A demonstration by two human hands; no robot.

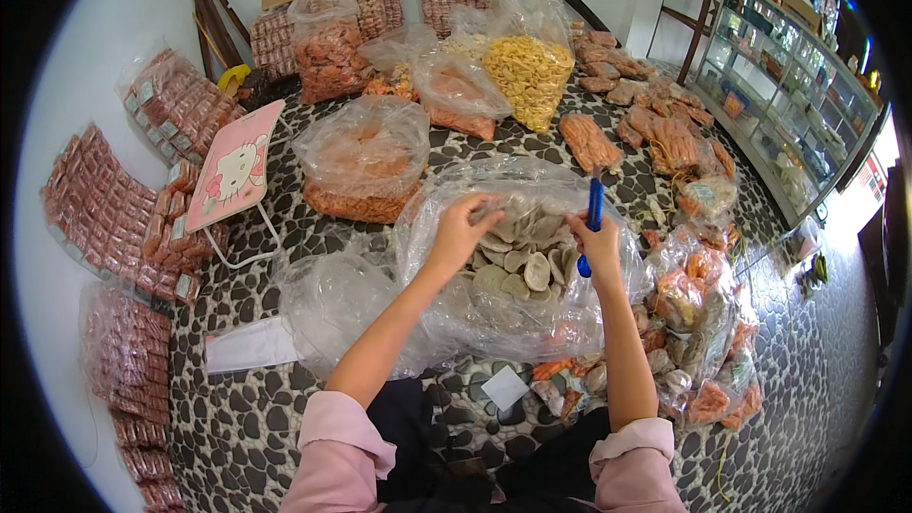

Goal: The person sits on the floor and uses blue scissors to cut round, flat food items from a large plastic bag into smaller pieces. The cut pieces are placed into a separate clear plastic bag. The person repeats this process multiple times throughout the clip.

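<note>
Before me lies a large clear plastic bag [513,171] holding many greyish, flat, oval raw crackers [513,263]. My left hand [462,231] is over the bag's left side, thumb and fingers curved towards each other at the film. Whether it pinches the plastic is not clear. My right hand [600,239] grips a blue-handled cutter knife [594,210] over the bag's right side. The handle stands nearly upright in the view, with a short metal blade at its upper end. The thumb and forefinger of that hand point towards the crackers.
Crumpled clear plastic [349,306] lies to the left, near a pink folding table [235,164]. Bags of orange pieces [363,199] and yellow pieces [527,78] stand beyond. Small packed bags [705,299] are heaped at right, before a glass cabinet [784,100]. Stacked packs [100,206] line the wall.
</note>
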